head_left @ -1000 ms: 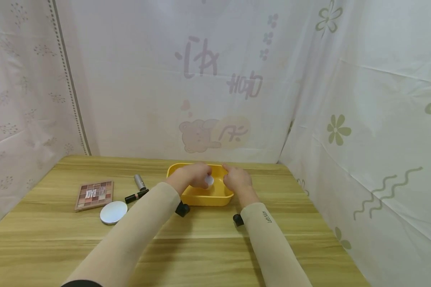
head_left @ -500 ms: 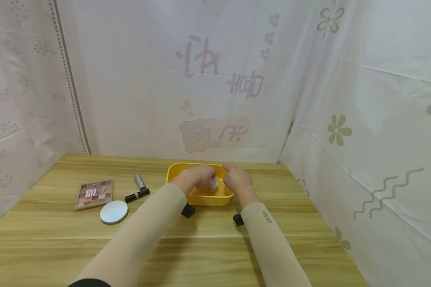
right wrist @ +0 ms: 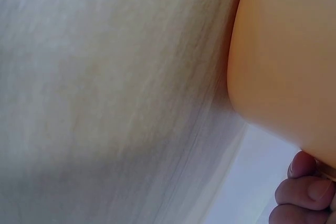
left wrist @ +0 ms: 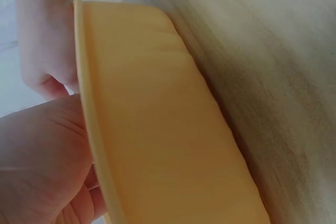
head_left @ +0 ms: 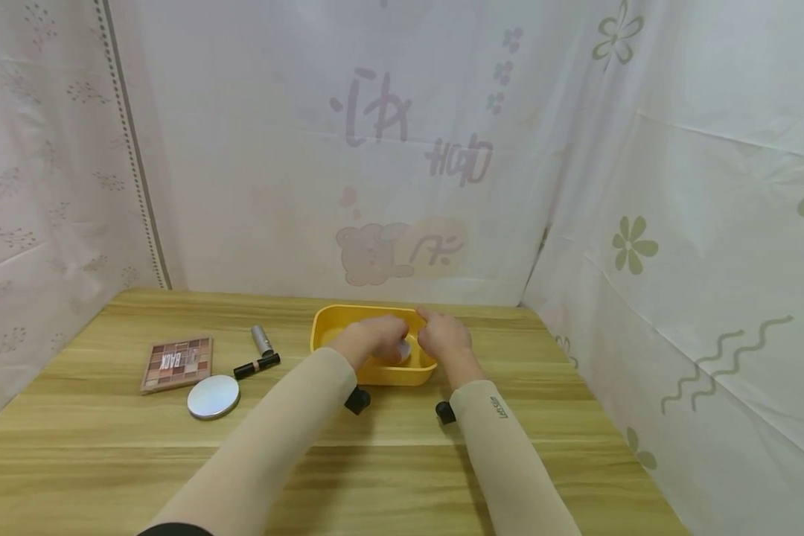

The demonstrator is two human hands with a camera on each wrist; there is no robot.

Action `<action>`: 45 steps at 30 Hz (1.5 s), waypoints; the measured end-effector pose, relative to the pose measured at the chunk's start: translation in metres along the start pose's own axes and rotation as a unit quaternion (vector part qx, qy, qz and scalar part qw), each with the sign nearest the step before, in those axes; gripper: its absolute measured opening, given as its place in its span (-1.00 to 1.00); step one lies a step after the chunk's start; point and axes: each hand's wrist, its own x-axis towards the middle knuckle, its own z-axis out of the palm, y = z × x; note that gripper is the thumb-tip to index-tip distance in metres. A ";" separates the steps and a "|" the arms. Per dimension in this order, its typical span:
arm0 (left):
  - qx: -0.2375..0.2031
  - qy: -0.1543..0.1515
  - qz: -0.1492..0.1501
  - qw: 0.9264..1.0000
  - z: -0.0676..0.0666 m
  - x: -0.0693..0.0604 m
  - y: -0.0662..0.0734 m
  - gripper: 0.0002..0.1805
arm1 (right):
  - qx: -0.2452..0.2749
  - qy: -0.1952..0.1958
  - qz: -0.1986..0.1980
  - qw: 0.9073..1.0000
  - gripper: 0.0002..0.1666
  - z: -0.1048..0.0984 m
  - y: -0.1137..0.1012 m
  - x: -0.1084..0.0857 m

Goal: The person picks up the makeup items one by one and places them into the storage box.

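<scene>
A yellow plastic basin [head_left: 388, 375] stands on the wooden table. My left hand [head_left: 383, 336] reaches over its near rim, fingers curled on a small white round thing [head_left: 405, 351]; most of that thing is covered by the hand. At the basin's right side, my right hand [head_left: 445, 339] grips the rim. The left wrist view has the basin's outer wall [left wrist: 147, 114], with the left palm [left wrist: 42, 156] across the rim. In the right wrist view, curled fingers [right wrist: 302, 192] of the right hand lie against the basin's edge.
On the left of the table lie an eyeshadow palette [head_left: 177, 365], a round silver-white disc [head_left: 213, 396], a black tube with a pink band [head_left: 257, 365] and a silver tube [head_left: 261, 340]. Printed curtains [head_left: 275, 186] hang behind the table and along both sides.
My left hand has shifted to the right inside the basin, carrying the white round thing toward the right wall. The right hand has stayed on the rim.
</scene>
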 end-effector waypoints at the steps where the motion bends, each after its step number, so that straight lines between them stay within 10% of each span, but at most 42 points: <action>1: -0.001 -0.001 -0.002 1.000 0.001 -0.001 0.000 -0.89 | 0.000 -0.001 0.000 1.000 -0.27 0.000 0.000 0.000; 21: -0.018 0.003 -0.008 1.000 -0.002 -0.002 -0.007 -0.40 | -0.006 0.001 0.001 1.000 -0.27 -0.002 -0.001 0.000; 45: -0.033 0.029 0.026 0.999 -0.027 -0.021 -0.007 -0.33 | -0.019 -0.015 0.007 1.000 -0.28 -0.004 -0.002 0.000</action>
